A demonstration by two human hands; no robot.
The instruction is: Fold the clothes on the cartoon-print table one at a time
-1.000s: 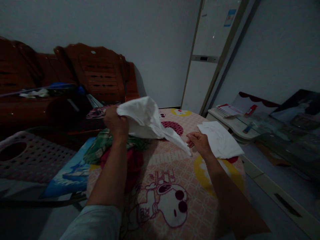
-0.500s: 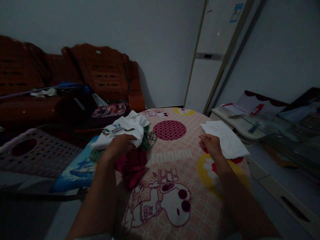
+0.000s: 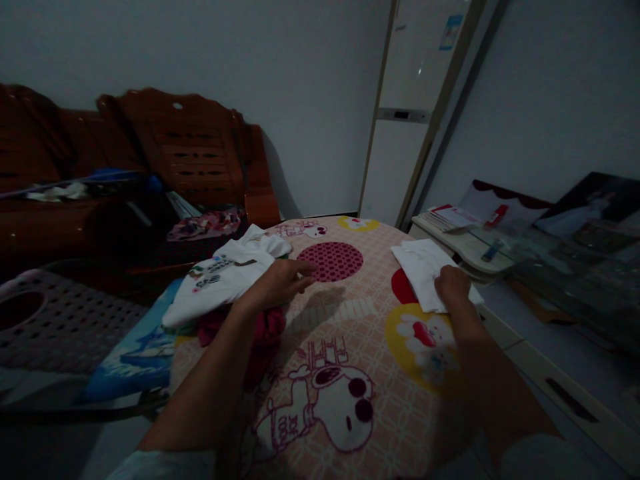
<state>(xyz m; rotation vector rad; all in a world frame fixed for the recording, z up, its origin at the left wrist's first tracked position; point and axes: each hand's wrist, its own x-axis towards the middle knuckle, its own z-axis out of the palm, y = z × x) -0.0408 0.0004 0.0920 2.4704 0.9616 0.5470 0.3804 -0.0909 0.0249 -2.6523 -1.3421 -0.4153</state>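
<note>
My left hand [image 3: 286, 279] hovers over the tablecloth with its fingers apart, holding nothing. Just left of it lies a rumpled white T-shirt [image 3: 227, 273] with a printed front, on top of a dark red garment [image 3: 267, 330]; a little green cloth peeks out from under the shirt. On the table's right side is a folded white garment [image 3: 417, 270]. My right hand [image 3: 453, 287] is closed on its right part, the fingertips mostly hidden.
A patterned cloth [image 3: 350, 347] covers the round table. Behind on the left stands a wooden bench [image 3: 190, 147] with clothes on it. A perforated pinkish chair [image 3: 90, 307] and blue cushion [image 3: 140, 350] are at left. A cabinet [image 3: 500, 260] with papers stands right.
My left hand has left the white T-shirt and moved right, its fingers spreading. My right hand has moved right, from the folded garment's left edge onto it. The view has shifted slightly.
</note>
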